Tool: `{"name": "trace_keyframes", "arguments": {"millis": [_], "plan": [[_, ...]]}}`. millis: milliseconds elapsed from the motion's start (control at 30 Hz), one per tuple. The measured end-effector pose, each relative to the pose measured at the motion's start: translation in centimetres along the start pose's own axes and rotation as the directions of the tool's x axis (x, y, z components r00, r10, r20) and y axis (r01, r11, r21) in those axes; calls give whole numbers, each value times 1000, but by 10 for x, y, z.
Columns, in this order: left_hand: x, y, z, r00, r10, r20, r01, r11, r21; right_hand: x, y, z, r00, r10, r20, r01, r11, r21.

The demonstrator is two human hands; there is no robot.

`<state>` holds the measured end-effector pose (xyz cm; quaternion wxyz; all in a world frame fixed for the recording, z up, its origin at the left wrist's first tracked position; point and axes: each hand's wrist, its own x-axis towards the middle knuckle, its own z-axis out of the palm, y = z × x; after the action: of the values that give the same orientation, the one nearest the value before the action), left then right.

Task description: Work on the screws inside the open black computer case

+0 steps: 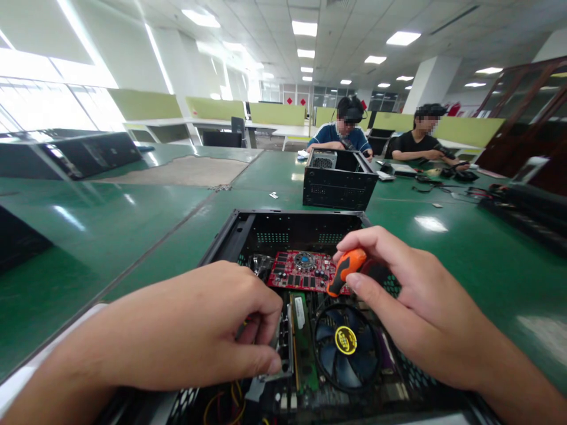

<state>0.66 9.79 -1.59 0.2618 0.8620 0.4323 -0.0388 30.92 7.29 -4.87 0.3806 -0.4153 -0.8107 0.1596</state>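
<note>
Below me lies an open black computer case [305,224] with its parts exposed. My right hand [411,289] grips an orange-and-black screwdriver [348,271] between thumb and fingers, above the case's right side. Just beyond its tip is a red graphics card [287,271] with a small round fan. My left hand [208,324] is curled, thumb towards fingers, over a silver metal part [286,348] at the left of the board; what it pinches is hidden. Between the hands are a green memory stick [303,336] and a black cooling fan [346,348] with a yellow label.
Another black computer case [339,186] stands farther back on the green table [177,218]. Two people [341,133] sit behind, one handling dark parts [447,156]. More black cases [93,156] lie left, and a dark unit [527,212] right. Coloured cables [224,404] run near the case's front.
</note>
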Motion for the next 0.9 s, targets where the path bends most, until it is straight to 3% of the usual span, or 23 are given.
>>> {"name": "trace_keyframes", "arguments": {"millis": [100, 433, 900], "plan": [[0, 0, 0, 1000, 3, 7, -3, 1000, -10, 0, 1, 0, 998, -17, -59, 18, 1000, 2], [-3, -2, 1, 999, 30, -10, -30, 999, -24, 3, -1, 1, 1000, 9, -1, -9, 1000, -16], [0, -3, 3, 998, 63, -23, -64, 997, -38, -2, 2, 0, 987, -144, 73, 143, 990, 15]]}}
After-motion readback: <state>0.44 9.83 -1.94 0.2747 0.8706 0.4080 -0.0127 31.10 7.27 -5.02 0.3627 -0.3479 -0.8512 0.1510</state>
